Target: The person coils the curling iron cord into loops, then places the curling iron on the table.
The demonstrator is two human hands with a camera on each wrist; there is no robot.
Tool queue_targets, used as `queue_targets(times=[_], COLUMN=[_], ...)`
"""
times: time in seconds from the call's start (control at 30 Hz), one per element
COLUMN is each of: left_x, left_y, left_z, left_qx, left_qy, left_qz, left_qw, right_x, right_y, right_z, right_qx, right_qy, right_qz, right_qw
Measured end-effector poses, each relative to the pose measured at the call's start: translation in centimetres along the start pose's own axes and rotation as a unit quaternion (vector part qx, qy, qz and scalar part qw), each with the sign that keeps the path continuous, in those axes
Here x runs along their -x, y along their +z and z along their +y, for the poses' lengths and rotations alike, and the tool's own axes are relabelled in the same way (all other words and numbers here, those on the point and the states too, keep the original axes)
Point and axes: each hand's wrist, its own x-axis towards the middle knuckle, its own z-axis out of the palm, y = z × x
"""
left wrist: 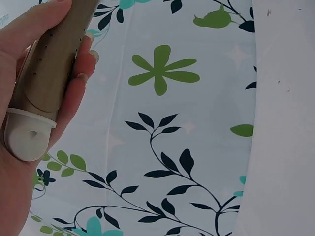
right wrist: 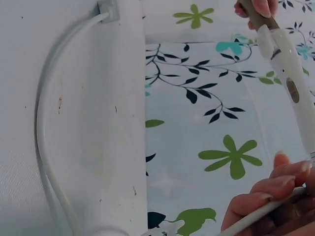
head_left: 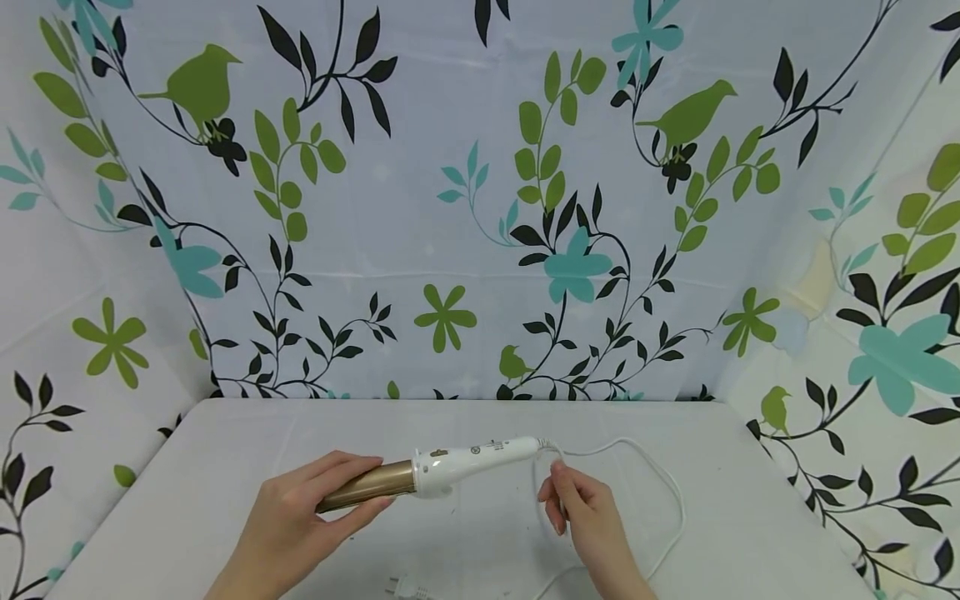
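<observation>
A curling iron (head_left: pixel 480 460) with a white handle and a gold barrel is held up above the table, its handle pointing right. My left hand (head_left: pixel 300 517) grips the barrel, thumb on one side and fingers on the other. The left wrist view shows the barrel (left wrist: pixel 51 64) inside that hand, with small holes along it and a white end cap (left wrist: pixel 29 135) near the palm. Just below the handle's cord end, my right hand (head_left: pixel 592 512) holds the white cord (right wrist: pixel 256 214) in curled fingers. An oval gold mark (right wrist: pixel 293 91) shows on the handle.
The cord's plug (head_left: pixel 408 588) lies on the white table (head_left: pixel 465 533) at the near edge of the head view. A loop of cord (head_left: pixel 681 508) curves out right of my right hand. Patterned cloth (head_left: pixel 420 208) with leaves and birds hangs behind and at both sides.
</observation>
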Motion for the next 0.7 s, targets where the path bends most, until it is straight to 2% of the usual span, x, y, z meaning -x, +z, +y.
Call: queue_targets(times=[0.13, 0.2, 0.27, 0.37, 0.57, 0.63, 0.7], left_x=[0.1, 0.1, 0.1, 0.1, 0.1, 0.1, 0.1], left_y=[0.4, 0.6, 0.7, 0.8, 1.0, 1.1, 1.1], left_z=[-0.2, -0.4, -0.4, -0.4, -0.2, -0.1, -0.1], left_qx=[0.000, 0.000, 0.003, 0.005, -0.004, -0.006, -0.008], left_qy=[0.008, 0.014, 0.020, 0.020, 0.003, 0.001, -0.001], left_qz=[0.016, 0.024, 0.032, 0.038, 0.033, 0.033, 0.033], left_qw=[0.9998, 0.9996, 0.9993, 0.9991, 0.9994, 0.9994, 0.9994], right_x=[0.8, 1.2, 1.6, 2.1, 2.9, 3.1, 3.3], right_y=[0.6, 0.8, 0.9, 1.1, 0.9, 0.9, 1.0], right_z=[-0.6, -0.9, -1.1, -1.3, -1.6, -1.8, -2.0], right_qx=[0.106, 0.171, 0.238, 0.325, 0.486, 0.509, 0.517], right_qy=[-0.033, -0.044, -0.058, -0.082, -0.144, -0.159, -0.170], right_qz=[0.009, -0.013, -0.039, -0.068, -0.078, -0.082, -0.084], right_qw=[0.994, 0.984, 0.969, 0.940, 0.859, 0.842, 0.834])
